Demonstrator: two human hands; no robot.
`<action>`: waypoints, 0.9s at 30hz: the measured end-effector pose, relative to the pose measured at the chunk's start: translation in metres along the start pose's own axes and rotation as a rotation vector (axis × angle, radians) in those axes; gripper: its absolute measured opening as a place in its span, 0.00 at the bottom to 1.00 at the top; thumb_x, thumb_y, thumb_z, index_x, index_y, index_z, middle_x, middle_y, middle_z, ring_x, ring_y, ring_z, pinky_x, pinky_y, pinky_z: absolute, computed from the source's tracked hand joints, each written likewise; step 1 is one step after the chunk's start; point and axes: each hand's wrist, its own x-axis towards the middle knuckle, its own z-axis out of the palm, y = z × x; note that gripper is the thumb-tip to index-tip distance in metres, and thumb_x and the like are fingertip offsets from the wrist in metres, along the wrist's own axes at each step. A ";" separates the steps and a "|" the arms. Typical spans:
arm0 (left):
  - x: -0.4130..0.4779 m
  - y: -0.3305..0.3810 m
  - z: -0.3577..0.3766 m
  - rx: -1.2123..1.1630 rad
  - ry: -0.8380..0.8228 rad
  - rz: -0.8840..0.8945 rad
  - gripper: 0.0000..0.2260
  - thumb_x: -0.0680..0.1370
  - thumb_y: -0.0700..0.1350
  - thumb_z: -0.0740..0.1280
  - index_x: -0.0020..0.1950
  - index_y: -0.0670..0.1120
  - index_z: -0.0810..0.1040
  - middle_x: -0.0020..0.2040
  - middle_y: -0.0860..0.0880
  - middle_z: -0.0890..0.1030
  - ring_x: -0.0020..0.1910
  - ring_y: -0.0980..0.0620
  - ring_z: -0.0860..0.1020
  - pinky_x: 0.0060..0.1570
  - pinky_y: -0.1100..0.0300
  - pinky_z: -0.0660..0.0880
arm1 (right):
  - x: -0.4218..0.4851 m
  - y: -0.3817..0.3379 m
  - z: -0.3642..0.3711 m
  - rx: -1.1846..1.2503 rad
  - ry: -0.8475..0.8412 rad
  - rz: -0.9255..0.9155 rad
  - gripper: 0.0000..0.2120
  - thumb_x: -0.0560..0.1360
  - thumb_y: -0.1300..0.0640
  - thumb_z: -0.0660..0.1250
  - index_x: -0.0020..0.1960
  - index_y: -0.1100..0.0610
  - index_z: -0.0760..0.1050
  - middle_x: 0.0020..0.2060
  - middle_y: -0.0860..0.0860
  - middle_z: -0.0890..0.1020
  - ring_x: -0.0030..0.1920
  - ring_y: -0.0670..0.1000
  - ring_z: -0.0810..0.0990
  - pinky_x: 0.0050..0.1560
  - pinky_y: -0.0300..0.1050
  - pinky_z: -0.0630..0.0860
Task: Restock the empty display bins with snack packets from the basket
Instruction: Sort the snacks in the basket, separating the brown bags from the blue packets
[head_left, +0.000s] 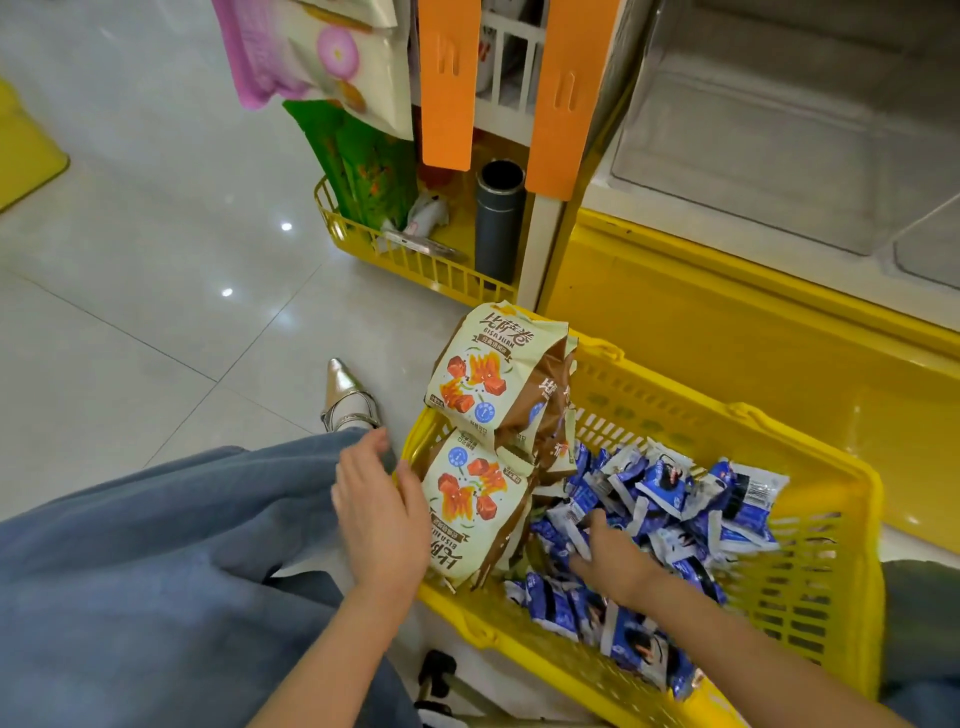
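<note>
Down inside the yellow basket (675, 415), the right hand (608, 556) is digging among blue packets (670, 493) (grip hidden, cannot tell). The left hand (382, 519), flat and open, is bracing cream bags (467, 504) aside, below empty display bins (753, 130).

The left hand (382, 514) rests flat against cream snack bags (475, 499) in the yellow plastic basket (810, 566); just right of it, the right hand (610, 558) reaches among small blue-and-white packets (670, 493).

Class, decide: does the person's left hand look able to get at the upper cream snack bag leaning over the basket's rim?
Probably yes. The left hand lies open beside the lower cream bag, and the upper cream bag sits uncovered just beyond it, nothing between.
</note>
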 end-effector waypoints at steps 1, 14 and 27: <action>-0.007 0.007 -0.002 -0.048 -0.043 0.086 0.11 0.79 0.43 0.60 0.60 0.46 0.69 0.54 0.50 0.72 0.53 0.53 0.72 0.50 0.57 0.71 | -0.005 0.006 -0.008 0.012 -0.014 -0.015 0.24 0.80 0.49 0.59 0.68 0.60 0.56 0.33 0.50 0.70 0.29 0.48 0.69 0.26 0.39 0.64; -0.081 0.040 0.061 0.016 -1.094 0.338 0.25 0.76 0.61 0.62 0.71 0.56 0.63 0.65 0.55 0.72 0.62 0.57 0.71 0.60 0.60 0.69 | -0.094 0.021 -0.060 0.475 -0.113 -0.252 0.21 0.78 0.46 0.60 0.69 0.48 0.62 0.58 0.53 0.78 0.47 0.44 0.82 0.48 0.40 0.80; -0.132 0.056 0.113 0.342 -1.427 0.291 0.22 0.79 0.48 0.62 0.72 0.46 0.61 0.69 0.45 0.69 0.65 0.46 0.70 0.63 0.53 0.69 | -0.077 0.096 -0.030 -0.103 0.163 0.138 0.24 0.80 0.54 0.60 0.72 0.58 0.56 0.69 0.56 0.68 0.65 0.55 0.71 0.60 0.45 0.70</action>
